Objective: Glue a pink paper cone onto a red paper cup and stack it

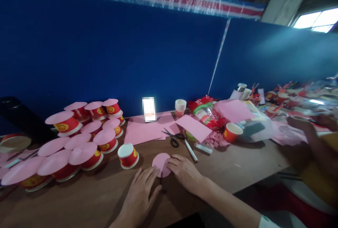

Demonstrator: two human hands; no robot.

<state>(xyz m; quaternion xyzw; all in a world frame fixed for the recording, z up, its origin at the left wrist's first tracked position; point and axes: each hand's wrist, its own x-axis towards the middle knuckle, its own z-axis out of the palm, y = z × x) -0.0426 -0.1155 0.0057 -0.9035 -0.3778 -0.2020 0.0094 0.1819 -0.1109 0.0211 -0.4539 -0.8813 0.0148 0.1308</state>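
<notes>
A round pink paper disc (161, 160) lies flat on the table in front of me. My left hand (144, 189) rests at its lower left edge, fingers stretched out and thumb apart. On the disc's right edge lie the fingertips of my right hand (185, 171), fingers extended close together, its thumb hidden. Just left of the disc stands an upturned red paper cup (128, 158) with a white base on top. Black-handled scissors (173, 139) lie open beyond the disc, with a white marker pen (191, 150) and a glue stick (203, 148) nearby.
Several red cups topped with pink paper cones (83, 154) crowd the left. Behind are pink sheets (141, 129), a lit phone screen (149, 109), a white cup (180, 107), a red packet (204, 112) and another red cup (232, 133). A co-worker's arms (308, 129) are at right.
</notes>
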